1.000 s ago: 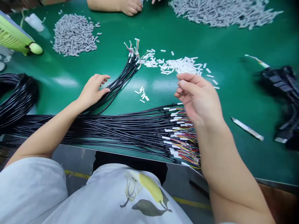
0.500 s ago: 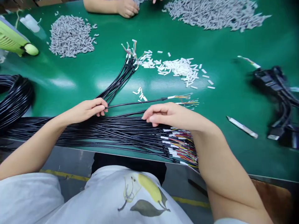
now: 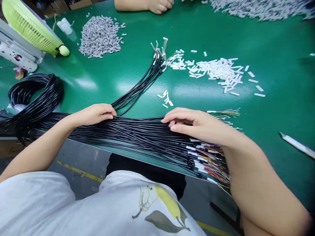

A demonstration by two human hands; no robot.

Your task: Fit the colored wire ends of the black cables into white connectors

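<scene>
Many black cables [image 3: 137,132] lie side by side along the front edge of the green table, their coloured wire ends and white sleeves at the right. My left hand [image 3: 99,114] rests at the back edge of this bundle, fingers closed around something I cannot make out. Beside its fingertips starts a smaller bunch of black cables [image 3: 137,90], which slants up to coloured ends. Over the right part of the big bundle is my right hand [image 3: 192,123], its thumb and fingers apart, touching the upper cables.
Loose white sleeves [image 3: 221,72] are scattered beyond the cables. Farther back are a grey heap of small parts [image 3: 99,37], another grey pile [image 3: 261,8] and another person's hand [image 3: 159,5]. A cable coil [image 3: 36,95] and green fan [image 3: 34,28] stand left, a knife [image 3: 297,144] right.
The view has shifted left, showing more of the coil and fan. The single cable that my left hand held above the bundle now lies down along its back edge. My right hand's fingers have spread.
</scene>
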